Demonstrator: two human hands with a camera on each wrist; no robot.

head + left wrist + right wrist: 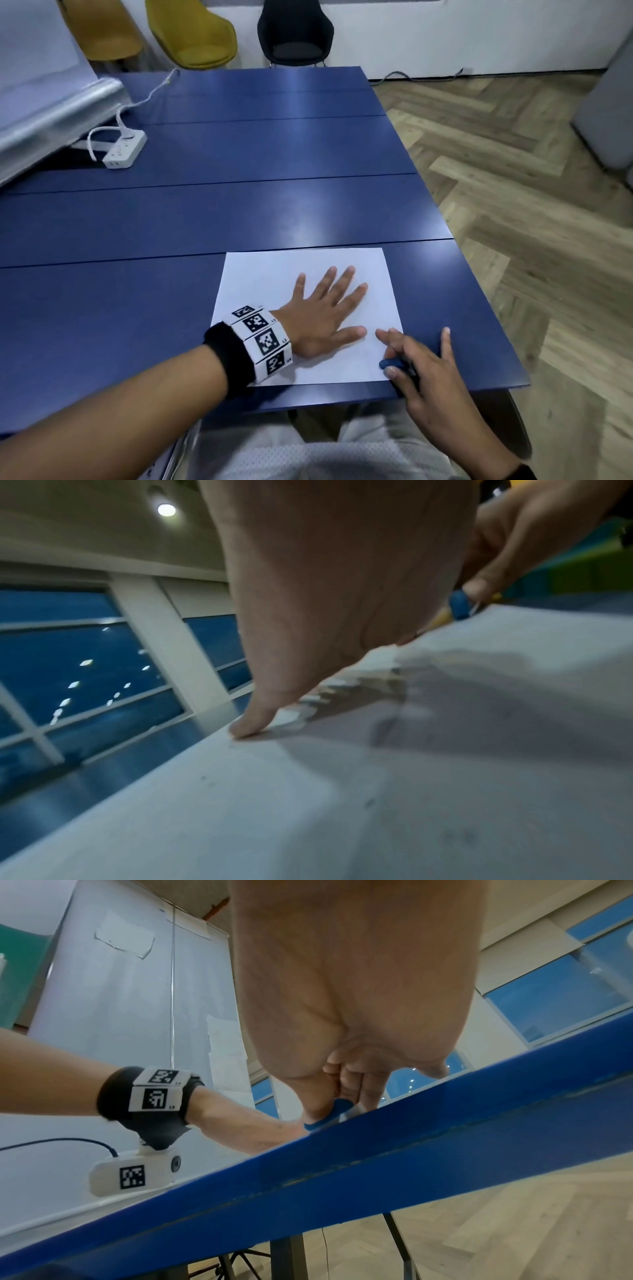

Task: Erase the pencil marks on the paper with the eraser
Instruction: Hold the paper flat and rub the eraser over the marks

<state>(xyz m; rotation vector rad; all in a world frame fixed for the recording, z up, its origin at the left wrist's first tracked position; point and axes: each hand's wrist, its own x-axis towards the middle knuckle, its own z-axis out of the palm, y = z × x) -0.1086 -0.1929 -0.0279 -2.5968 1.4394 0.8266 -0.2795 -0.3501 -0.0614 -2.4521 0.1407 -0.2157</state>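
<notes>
A white sheet of paper (260,281) lies on the blue table (239,205) near its front right corner. My left hand (325,308) presses flat on the sheet with its fingers spread; the left wrist view shows its palm (325,588) on the paper (445,777). My right hand (418,370) pinches a small blue eraser (388,364) at the sheet's near right corner, just right of the left thumb. The eraser (329,1115) sits between thumb and fingers and touches the surface. No pencil marks are readable in the head view; faint grey specks (369,803) show close up.
A white power strip (125,150) with its cable lies at the table's far left, beside a pale board (51,102). Yellow chairs (191,34) and a black chair (294,34) stand behind the table. The table's right edge (486,308) is close to my right hand.
</notes>
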